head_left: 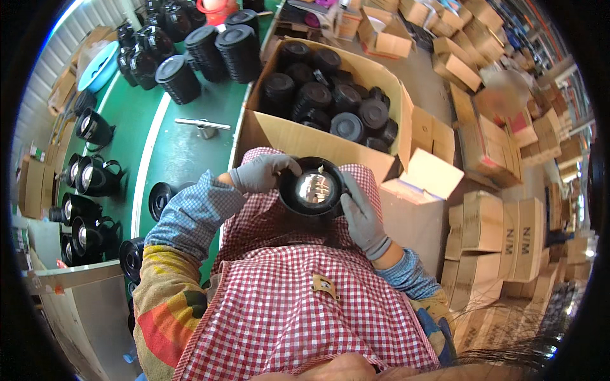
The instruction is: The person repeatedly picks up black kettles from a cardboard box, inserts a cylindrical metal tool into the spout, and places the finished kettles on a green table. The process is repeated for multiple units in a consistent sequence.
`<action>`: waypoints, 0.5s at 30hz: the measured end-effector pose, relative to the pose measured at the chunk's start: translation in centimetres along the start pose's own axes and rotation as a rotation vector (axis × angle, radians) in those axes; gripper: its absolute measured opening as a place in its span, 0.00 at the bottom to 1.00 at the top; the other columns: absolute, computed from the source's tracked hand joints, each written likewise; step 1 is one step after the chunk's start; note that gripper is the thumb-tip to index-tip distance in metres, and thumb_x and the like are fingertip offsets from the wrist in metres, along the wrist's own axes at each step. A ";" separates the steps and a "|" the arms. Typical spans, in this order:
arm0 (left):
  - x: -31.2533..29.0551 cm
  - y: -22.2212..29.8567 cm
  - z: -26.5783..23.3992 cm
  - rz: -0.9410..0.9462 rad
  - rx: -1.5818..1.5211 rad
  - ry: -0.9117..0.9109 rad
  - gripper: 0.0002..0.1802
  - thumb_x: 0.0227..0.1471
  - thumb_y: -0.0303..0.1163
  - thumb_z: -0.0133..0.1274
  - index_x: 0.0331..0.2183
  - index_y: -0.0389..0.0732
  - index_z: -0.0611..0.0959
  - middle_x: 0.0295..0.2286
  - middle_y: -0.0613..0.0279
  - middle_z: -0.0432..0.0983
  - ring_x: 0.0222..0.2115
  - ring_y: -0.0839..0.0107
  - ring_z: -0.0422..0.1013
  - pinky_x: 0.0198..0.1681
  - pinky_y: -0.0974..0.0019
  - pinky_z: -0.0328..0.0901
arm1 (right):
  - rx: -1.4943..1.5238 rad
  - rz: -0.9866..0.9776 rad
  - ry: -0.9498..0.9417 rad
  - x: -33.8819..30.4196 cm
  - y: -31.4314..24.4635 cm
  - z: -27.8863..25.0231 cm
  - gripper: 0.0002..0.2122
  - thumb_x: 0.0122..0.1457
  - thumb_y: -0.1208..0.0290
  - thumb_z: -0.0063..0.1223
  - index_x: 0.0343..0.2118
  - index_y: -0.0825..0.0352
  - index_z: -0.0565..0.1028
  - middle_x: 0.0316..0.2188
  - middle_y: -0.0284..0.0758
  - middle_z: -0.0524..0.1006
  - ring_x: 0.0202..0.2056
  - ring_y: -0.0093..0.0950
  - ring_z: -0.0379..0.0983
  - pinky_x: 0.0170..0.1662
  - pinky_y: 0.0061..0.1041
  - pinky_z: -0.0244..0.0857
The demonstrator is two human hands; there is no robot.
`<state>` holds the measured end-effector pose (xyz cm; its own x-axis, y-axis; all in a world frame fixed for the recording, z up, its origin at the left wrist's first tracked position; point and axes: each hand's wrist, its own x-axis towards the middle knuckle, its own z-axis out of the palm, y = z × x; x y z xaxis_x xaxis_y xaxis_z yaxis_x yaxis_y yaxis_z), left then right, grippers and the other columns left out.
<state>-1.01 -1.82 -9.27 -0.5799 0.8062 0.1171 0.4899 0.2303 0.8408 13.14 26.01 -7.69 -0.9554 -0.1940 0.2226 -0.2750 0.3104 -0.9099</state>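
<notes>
Over my lap I hold a black vacuum jug (293, 202), its round end facing up and a shiny, mirror-like silver surface showing inside the rim. My left hand (264, 173), in a grey glove, is closed on the rim at the upper left, thumb and fingertips at the edge. The gloved right hand (362, 219) grips the jug's right side, fingers along the wall. The underside of the jug is hidden. A black round part like a lid (161, 200) lies on the green table beside my left forearm.
Several black jugs (96, 178) line the green table (184, 143) at the left. Black ribbed cylinders (178, 79) stand further back, near a metal bar fixture (202, 124). An open carton (375, 162) of black ribbed pieces stands ahead. Stacked cartons (486, 222) are at the right.
</notes>
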 end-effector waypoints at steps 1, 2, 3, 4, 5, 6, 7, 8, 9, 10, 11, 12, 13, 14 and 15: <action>0.7 -0.4 0.9 -0.018 -0.103 0.031 0.24 0.45 0.10 0.60 0.44 0.41 0.84 0.49 0.56 0.79 0.52 0.58 0.75 0.56 0.61 0.70 | -0.019 0.008 0.006 -1.4 -0.2 0.0 0.24 0.70 0.76 0.42 0.66 0.77 0.57 0.65 0.48 0.63 0.66 0.37 0.59 0.68 0.31 0.51; 1.1 -0.9 1.8 -0.041 -0.205 0.066 0.25 0.47 0.10 0.58 0.47 0.42 0.84 0.47 0.59 0.81 0.51 0.60 0.75 0.57 0.61 0.70 | -0.037 0.015 0.008 -2.6 -0.4 0.0 0.24 0.70 0.77 0.41 0.67 0.76 0.57 0.65 0.47 0.63 0.66 0.36 0.60 0.69 0.31 0.50; 1.7 -1.0 2.4 -0.111 -0.347 0.108 0.27 0.50 0.10 0.57 0.50 0.44 0.84 0.46 0.59 0.81 0.51 0.61 0.75 0.58 0.62 0.69 | -0.182 -0.101 0.022 -3.2 -0.1 0.1 0.25 0.69 0.76 0.44 0.67 0.76 0.56 0.65 0.47 0.63 0.66 0.37 0.59 0.69 0.32 0.51; 1.5 -1.0 2.8 -0.195 -0.422 0.144 0.25 0.54 0.13 0.54 0.53 0.40 0.81 0.50 0.56 0.79 0.53 0.62 0.73 0.60 0.64 0.67 | -0.186 -0.066 0.021 -3.6 0.0 -0.2 0.26 0.68 0.76 0.45 0.67 0.76 0.56 0.65 0.49 0.62 0.65 0.40 0.60 0.68 0.33 0.52; 1.0 -0.9 3.2 -0.271 -0.664 0.207 0.24 0.56 0.14 0.53 0.54 0.36 0.79 0.52 0.54 0.77 0.55 0.62 0.71 0.62 0.63 0.64 | -0.189 -0.033 0.017 -3.9 0.0 -0.4 0.27 0.67 0.76 0.47 0.67 0.76 0.56 0.64 0.50 0.62 0.65 0.42 0.61 0.68 0.34 0.53; 0.3 0.2 3.4 -0.354 -0.901 0.277 0.24 0.57 0.15 0.51 0.56 0.33 0.77 0.54 0.52 0.75 0.57 0.62 0.69 0.64 0.63 0.61 | -0.185 -0.004 0.009 -3.9 -0.1 -0.7 0.28 0.66 0.75 0.48 0.67 0.76 0.55 0.64 0.52 0.62 0.64 0.44 0.61 0.67 0.35 0.54; -0.3 1.1 4.0 -0.369 -1.017 0.323 0.24 0.58 0.16 0.49 0.57 0.31 0.74 0.55 0.51 0.73 0.58 0.61 0.68 0.65 0.63 0.60 | -0.151 0.050 0.004 -3.7 -0.6 -0.7 0.27 0.66 0.74 0.49 0.66 0.76 0.58 0.62 0.53 0.64 0.63 0.44 0.63 0.66 0.35 0.55; -1.0 2.0 4.8 -0.384 -1.133 0.370 0.25 0.58 0.16 0.47 0.58 0.30 0.72 0.56 0.50 0.71 0.59 0.61 0.66 0.66 0.63 0.58 | -0.144 0.063 -0.007 -3.7 -0.2 -0.7 0.27 0.66 0.73 0.50 0.65 0.76 0.58 0.61 0.53 0.65 0.63 0.44 0.63 0.66 0.35 0.55; -1.9 2.7 5.6 -0.397 -1.246 0.420 0.26 0.59 0.17 0.45 0.59 0.28 0.70 0.58 0.49 0.69 0.60 0.60 0.65 0.66 0.63 0.56 | -0.134 0.073 -0.018 -3.8 0.5 -0.4 0.27 0.66 0.73 0.50 0.65 0.76 0.59 0.60 0.53 0.66 0.62 0.44 0.63 0.66 0.35 0.55; -2.9 2.8 6.6 -0.211 -0.665 0.452 0.27 0.60 0.19 0.44 0.61 0.29 0.67 0.59 0.48 0.67 0.61 0.60 0.64 0.66 0.63 0.56 | -0.122 0.083 -0.032 -3.7 0.8 -0.2 0.27 0.66 0.72 0.50 0.65 0.76 0.59 0.60 0.53 0.67 0.62 0.44 0.64 0.65 0.35 0.56; -3.9 2.4 7.9 -0.028 -0.085 0.449 0.29 0.60 0.22 0.43 0.62 0.30 0.65 0.59 0.47 0.65 0.61 0.60 0.63 0.66 0.63 0.56 | -0.096 0.100 -0.059 -3.6 0.7 -0.2 0.25 0.66 0.74 0.49 0.64 0.76 0.61 0.62 0.51 0.65 0.64 0.41 0.62 0.67 0.32 0.53; -2.9 3.4 7.8 -0.157 -0.333 0.451 0.30 0.59 0.22 0.42 0.62 0.29 0.65 0.60 0.46 0.65 0.61 0.60 0.63 0.66 0.63 0.56 | -0.095 0.086 -0.059 -3.8 0.8 -0.3 0.24 0.66 0.74 0.49 0.63 0.76 0.62 0.61 0.50 0.65 0.62 0.40 0.63 0.66 0.32 0.54; -2.0 4.5 7.7 -0.294 -0.601 0.495 0.31 0.57 0.22 0.42 0.63 0.29 0.65 0.60 0.45 0.64 0.61 0.60 0.63 0.65 0.64 0.57 | -0.086 0.064 -0.062 -3.9 1.2 -0.3 0.23 0.66 0.74 0.50 0.62 0.76 0.63 0.60 0.49 0.66 0.61 0.39 0.64 0.65 0.32 0.56; -1.2 5.6 7.5 -0.427 -0.846 0.573 0.32 0.56 0.22 0.42 0.63 0.28 0.65 0.60 0.44 0.64 0.61 0.59 0.63 0.65 0.64 0.57 | -0.078 0.043 -0.063 -4.0 1.4 -0.2 0.22 0.66 0.74 0.50 0.61 0.76 0.64 0.59 0.49 0.67 0.59 0.38 0.65 0.64 0.32 0.57; -0.5 4.2 6.4 -0.384 -0.771 0.462 0.32 0.55 0.21 0.42 0.62 0.28 0.67 0.59 0.45 0.65 0.60 0.60 0.64 0.65 0.65 0.58 | -0.049 0.066 -0.084 -4.3 1.1 -0.1 0.21 0.66 0.74 0.50 0.60 0.76 0.65 0.56 0.47 0.69 0.56 0.36 0.67 0.61 0.31 0.60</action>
<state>5.48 2.24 -9.12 -0.8895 0.4202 -0.1797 -0.2504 -0.1193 0.9608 16.95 27.30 -9.61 -0.9597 -0.2487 0.1311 -0.2191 0.3695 -0.9030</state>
